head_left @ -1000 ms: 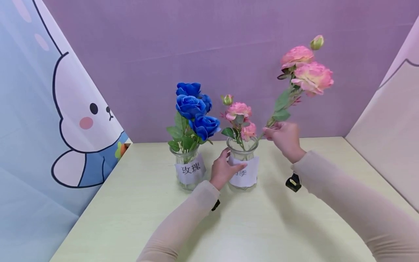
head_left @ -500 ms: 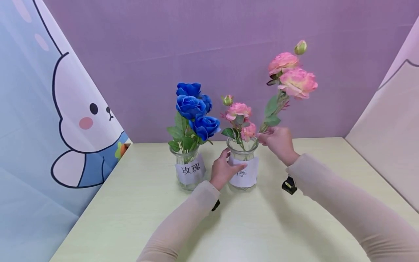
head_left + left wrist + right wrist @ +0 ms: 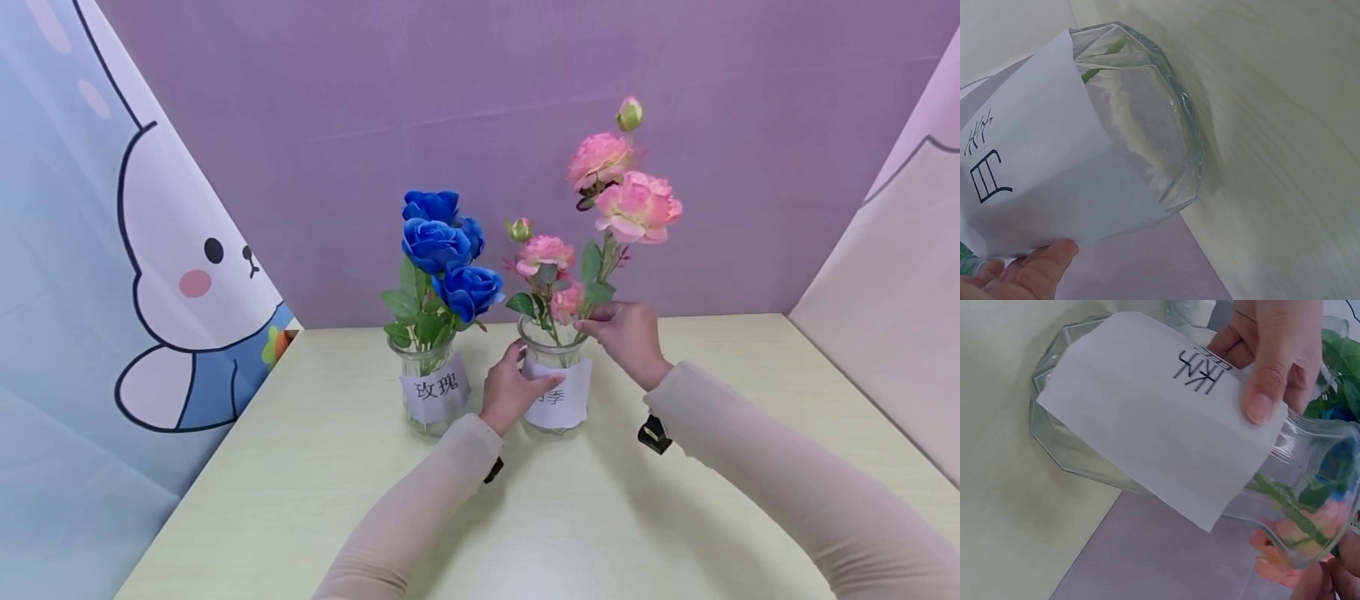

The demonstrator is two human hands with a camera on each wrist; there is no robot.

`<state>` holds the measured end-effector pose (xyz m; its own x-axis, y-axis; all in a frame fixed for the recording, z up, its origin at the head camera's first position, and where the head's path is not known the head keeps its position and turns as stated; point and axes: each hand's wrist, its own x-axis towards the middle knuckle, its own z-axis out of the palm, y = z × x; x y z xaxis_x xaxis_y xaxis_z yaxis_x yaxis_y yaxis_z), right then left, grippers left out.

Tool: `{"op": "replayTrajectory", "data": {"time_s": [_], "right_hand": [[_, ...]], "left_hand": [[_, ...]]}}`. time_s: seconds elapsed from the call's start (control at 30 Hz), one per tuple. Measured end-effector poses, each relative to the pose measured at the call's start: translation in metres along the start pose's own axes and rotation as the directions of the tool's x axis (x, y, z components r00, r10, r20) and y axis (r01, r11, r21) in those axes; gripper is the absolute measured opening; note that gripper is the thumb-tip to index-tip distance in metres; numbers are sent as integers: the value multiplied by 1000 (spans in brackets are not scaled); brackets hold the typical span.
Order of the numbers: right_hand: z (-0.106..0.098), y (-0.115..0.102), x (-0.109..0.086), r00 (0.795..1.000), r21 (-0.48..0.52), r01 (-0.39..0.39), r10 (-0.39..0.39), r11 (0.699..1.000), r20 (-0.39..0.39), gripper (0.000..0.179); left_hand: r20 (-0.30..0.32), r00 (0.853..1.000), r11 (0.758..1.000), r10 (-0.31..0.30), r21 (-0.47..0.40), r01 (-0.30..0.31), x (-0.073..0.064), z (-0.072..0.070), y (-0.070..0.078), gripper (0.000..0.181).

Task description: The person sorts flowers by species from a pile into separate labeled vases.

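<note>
In the head view my left hand [image 3: 513, 390] grips the right glass vase [image 3: 553, 353] from its left side, thumb across the white paper label [image 3: 573, 398]. My right hand [image 3: 626, 337] pinches a tall pink flower stem [image 3: 637, 208] at the vase's right rim. This stem carries two full blooms and a bud, and leans right. The right wrist view shows a green stem [image 3: 1291, 509] inside the vase neck, beside my right fingers [image 3: 1316, 584]. A shorter pink flower stem [image 3: 546, 255] stands in the same vase. In the left wrist view the vase base [image 3: 1179, 125] rests on the table.
Close on the left stands a second labelled glass vase [image 3: 429, 417] holding several blue roses [image 3: 438, 246]. Both vases are on a pale wooden table [image 3: 315, 467]. A purple backdrop [image 3: 337, 167] rises behind, with a cartoon-printed cloth [image 3: 187, 358] at the left.
My right hand has moved left and slightly down with the tall pink flower stem, its blooms now nearer above the vase and more upright. My left hand has stayed on the vase.
</note>
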<state>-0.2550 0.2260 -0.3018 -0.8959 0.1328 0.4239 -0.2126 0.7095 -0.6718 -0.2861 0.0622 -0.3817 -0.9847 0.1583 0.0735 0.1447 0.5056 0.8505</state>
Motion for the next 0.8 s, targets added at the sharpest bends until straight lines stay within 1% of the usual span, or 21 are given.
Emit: {"op": "replayTrajectory", "data": {"time_s": [0.1, 0.27, 0.5, 0.6, 0.7, 0.77, 0.8], "right_hand": [[3, 2, -2, 1000, -25, 15, -15, 1000, 1, 19], [4, 5, -4, 1000, -69, -2, 4, 998, 30, 22], [5, 9, -10, 998, -42, 5, -2, 999, 65, 25], [4, 10, -16, 997, 1, -2, 2, 1000, 78, 29], [1, 14, -24, 997, 24, 8, -10, 1000, 73, 32], [-1, 19, -29, 998, 11, 52, -52, 999, 37, 32], [-2, 24, -32, 996, -3, 83, -83, 997, 17, 31]], "left_hand": [[3, 1000, 1000, 3, -3, -3, 0, 0, 0, 82], [3, 1000, 1000, 0, -3, 0, 0, -1, 0, 83], [2, 1000, 1000, 2, -1, -2, -1, -3, 1, 83], [7, 1000, 1000, -1, -3, 1, -1, -4, 1, 83], [36, 999, 1000, 5, 6, -5, -3, -7, -1, 84], [75, 997, 999, 36, 24, -38, -7, -12, -5, 87], [99, 993, 997, 66, 27, -69, -9, -16, -8, 87]]}}
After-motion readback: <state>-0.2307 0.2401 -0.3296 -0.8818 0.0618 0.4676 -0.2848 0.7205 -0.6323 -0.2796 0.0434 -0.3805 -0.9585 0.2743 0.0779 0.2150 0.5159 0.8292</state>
